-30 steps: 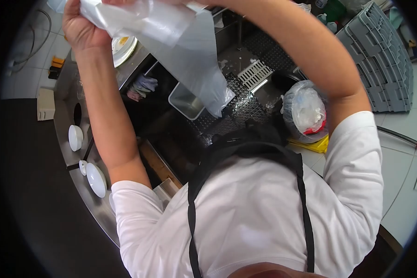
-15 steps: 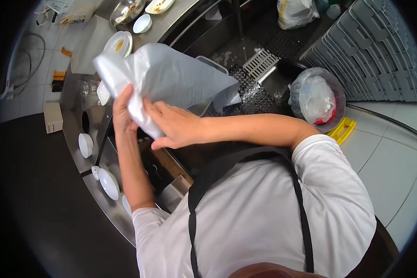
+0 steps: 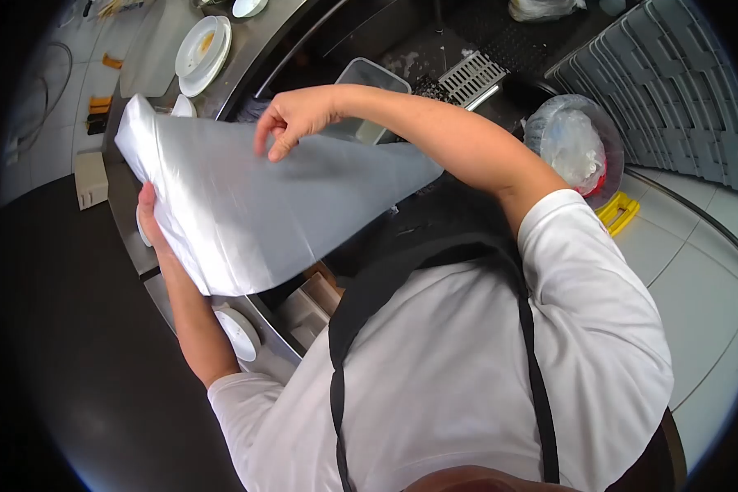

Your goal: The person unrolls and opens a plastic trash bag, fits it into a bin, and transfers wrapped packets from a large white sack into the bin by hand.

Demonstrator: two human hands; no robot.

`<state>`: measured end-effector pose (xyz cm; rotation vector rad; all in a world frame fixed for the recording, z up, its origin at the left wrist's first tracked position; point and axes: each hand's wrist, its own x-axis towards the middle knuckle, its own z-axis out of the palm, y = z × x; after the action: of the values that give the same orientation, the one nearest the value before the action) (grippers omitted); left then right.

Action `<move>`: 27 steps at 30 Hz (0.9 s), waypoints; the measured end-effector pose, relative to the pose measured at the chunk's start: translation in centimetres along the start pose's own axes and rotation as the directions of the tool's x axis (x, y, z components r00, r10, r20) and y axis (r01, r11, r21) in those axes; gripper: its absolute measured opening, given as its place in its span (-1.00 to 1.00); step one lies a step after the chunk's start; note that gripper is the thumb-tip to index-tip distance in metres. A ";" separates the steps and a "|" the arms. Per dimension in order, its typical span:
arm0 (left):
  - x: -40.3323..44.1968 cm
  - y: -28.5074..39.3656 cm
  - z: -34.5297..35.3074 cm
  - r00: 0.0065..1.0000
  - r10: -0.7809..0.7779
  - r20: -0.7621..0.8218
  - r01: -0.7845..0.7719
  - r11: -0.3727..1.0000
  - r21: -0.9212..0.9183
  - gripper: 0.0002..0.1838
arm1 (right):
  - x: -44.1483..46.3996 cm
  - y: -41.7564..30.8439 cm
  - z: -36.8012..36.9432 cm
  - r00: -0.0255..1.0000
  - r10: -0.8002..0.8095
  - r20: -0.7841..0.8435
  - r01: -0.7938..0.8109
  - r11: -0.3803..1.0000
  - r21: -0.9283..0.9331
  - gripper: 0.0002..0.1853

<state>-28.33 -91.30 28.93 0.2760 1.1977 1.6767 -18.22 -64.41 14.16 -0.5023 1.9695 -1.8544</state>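
The right hand (image 3: pixel 299 119) lifts away, its grip now released; the plastic sheet (image 3: pixel 230 201) spreads wider above the near edge of the table (image 3: pixel 262 29), so the left hand (image 3: pixel 150 220) alone seems to hold it.

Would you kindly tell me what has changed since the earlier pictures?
The right hand has left the plastic's bunched end and moved forward over its middle; contact is unclear. The left hand moved leftward, still holding the plastic, now spread wider. The plates and bin stayed.
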 end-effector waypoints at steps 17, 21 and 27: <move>-4.2 -12.4 -6.5 0.958 -0.174 -0.227 0.081 0.926 -0.369 -0.25 | -1.7 6.5 4.0 0.997 -0.074 -0.019 0.074 0.997 -0.002 -0.64; -4.7 -14.7 -5.6 0.925 -0.250 -0.285 0.097 0.884 -0.458 -0.23 | -3.5 8.0 4.0 0.969 -0.021 -0.246 0.015 0.999 -0.029 -0.62; -5.5 -18.2 -4.7 0.929 -0.285 -0.234 0.099 0.804 -0.587 -0.01 | -5.7 8.9 2.7 0.944 0.123 -0.305 -0.078 0.985 0.156 -0.74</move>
<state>-18.17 -98.60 13.89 -0.4914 0.8477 1.8473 -11.90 -63.34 5.32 -0.0632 1.9911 -2.0934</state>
